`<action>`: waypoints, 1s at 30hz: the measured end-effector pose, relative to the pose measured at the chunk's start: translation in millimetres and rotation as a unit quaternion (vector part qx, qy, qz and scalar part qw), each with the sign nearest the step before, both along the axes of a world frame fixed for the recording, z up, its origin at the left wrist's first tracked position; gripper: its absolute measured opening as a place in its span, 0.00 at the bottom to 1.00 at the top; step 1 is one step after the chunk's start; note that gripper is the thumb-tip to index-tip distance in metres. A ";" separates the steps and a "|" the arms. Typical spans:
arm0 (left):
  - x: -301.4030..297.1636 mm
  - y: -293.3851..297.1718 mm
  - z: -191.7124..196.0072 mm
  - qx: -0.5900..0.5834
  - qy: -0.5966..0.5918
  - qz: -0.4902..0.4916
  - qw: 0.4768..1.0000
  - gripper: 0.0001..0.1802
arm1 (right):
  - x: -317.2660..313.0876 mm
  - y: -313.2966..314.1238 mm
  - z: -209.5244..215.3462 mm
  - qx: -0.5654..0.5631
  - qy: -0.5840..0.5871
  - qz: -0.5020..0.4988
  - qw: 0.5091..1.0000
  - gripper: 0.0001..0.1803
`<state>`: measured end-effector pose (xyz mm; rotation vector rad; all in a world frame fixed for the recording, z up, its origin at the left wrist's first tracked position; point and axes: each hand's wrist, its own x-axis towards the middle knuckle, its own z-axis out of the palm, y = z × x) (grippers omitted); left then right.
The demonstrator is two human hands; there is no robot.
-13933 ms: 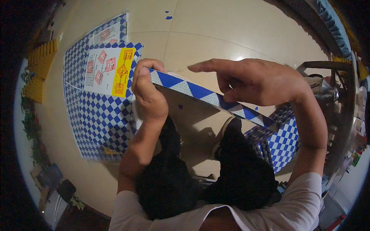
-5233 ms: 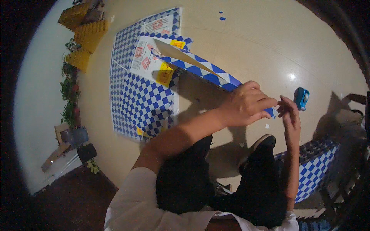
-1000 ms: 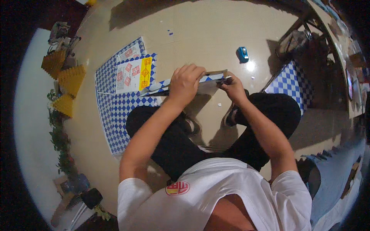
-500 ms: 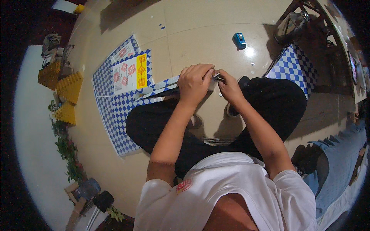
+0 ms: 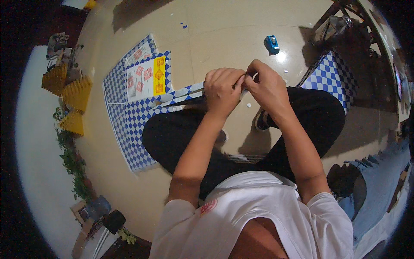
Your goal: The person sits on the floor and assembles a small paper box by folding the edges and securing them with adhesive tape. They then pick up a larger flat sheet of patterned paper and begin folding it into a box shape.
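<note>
My left hand [image 5: 222, 90] is closed round the right end of a long, narrow folded strip of blue-and-white checkered sheet [image 5: 183, 93], which stretches left above my left knee. Fingertips of my right hand [image 5: 270, 86] are pinched together at that same end, against my left thumb. What lies between the fingertips is mostly hidden. Left of the strip, larger checkered sheets [image 5: 137, 149] are spread on the floor. On top of them rests a white sheet with red printed diamonds [image 5: 139, 84] and a yellow band down its right side.
A blue tape dispenser [image 5: 271, 45] sits on the floor ahead. More checkered sheets [image 5: 326, 75] lie at the right, near a dark wooden table frame [image 5: 384, 47]. Small paper scraps [image 5: 249, 105] dot the floor. Yellow pleated pieces [image 5: 77, 97] and green plants [image 5: 71, 166] line the left.
My right hand has moved slightly up and turned, its back now raised beside my left hand. My left hand has shifted a little right with the strip.
</note>
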<state>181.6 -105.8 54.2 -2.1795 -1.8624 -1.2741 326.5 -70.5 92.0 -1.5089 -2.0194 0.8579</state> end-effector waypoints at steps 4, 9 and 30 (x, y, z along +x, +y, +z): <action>1.5 1.8 -3.9 0.015 -0.001 0.006 1.000 0.06 | -2.8 0.0 1.1 0.056 -0.032 0.014 0.998 0.11; 0.9 2.1 -5.8 0.007 -0.012 -0.001 1.000 0.08 | -2.8 3.6 0.5 0.097 -0.032 0.032 0.994 0.09; 1.8 3.9 -13.0 0.008 -0.010 0.012 1.000 0.10 | 1.7 8.2 -20.4 0.022 0.073 -0.009 0.997 0.14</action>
